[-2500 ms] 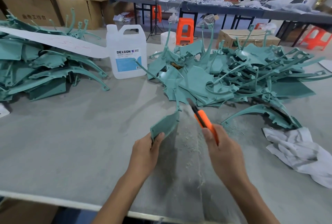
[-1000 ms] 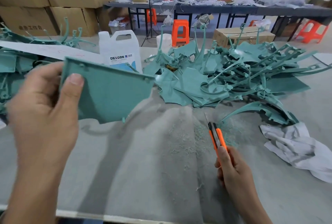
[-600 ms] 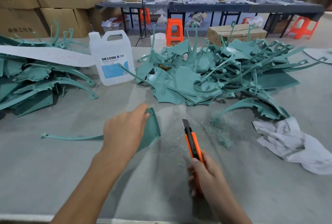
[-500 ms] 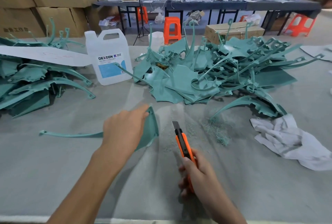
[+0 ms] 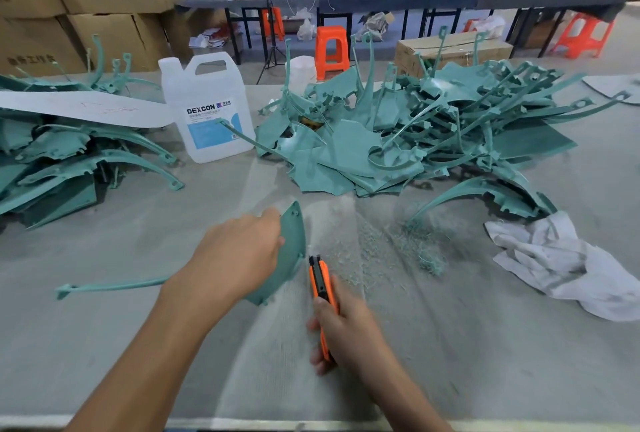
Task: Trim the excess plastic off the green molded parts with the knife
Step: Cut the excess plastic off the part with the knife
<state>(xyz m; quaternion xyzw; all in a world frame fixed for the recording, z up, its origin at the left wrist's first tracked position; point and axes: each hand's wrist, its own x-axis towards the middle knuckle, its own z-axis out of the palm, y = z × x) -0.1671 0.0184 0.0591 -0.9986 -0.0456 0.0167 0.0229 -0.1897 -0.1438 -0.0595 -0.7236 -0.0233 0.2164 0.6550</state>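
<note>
My left hand (image 5: 239,251) grips the green part (image 5: 292,244) I am trimming, fingers curled over its upper edge, holding it on edge on the table (image 5: 104,345) in front of me; the part is smooth, matte teal plastic, a broad curved panel with small round pegs near its rim, thinning into a long, slender arm that runs out to my left and ends in a small tab. My right hand (image 5: 346,327) is wrapped round the handle of the knife (image 5: 320,279), a slim orange utility cutter with a black slider down its middle; its front end sits just beside the panel's curved right edge, though the blade itself is too blurred to make out. The table is covered in a grey, felt-like cloth, dusted to the right of the knife with fine, curly green shavings (image 5: 415,241). Beyond lies a tangled heap of teal parts (image 5: 398,140), flat sheets and thin hooked ribs sticking up; a second stack of the same parts (image 5: 62,161) lies at the far left; between them stands a translucent white plastic jug (image 5: 207,109) with a blue label; a crumpled white rag (image 5: 561,269) lies at the right.
</note>
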